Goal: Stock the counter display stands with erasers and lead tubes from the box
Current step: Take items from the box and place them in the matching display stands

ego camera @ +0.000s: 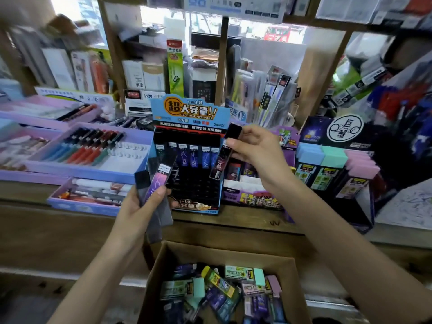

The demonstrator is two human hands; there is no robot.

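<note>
Nearest, cardboard box below surface's front edge, loose erasers and boxed lead tubes heaped inside. Left hand curled round fanned bunch of tubes, thumb pressing purple one, before blue display stand. Right hand pinches single black-capped tube, tilted, at stand's right edge. Farther right, pastel erasers upright in rows.

The box sits before the counter, below the lead-tube stand.

Lead tube tilted at rt edge of blue stand; erasers jumbled in box.
</note>
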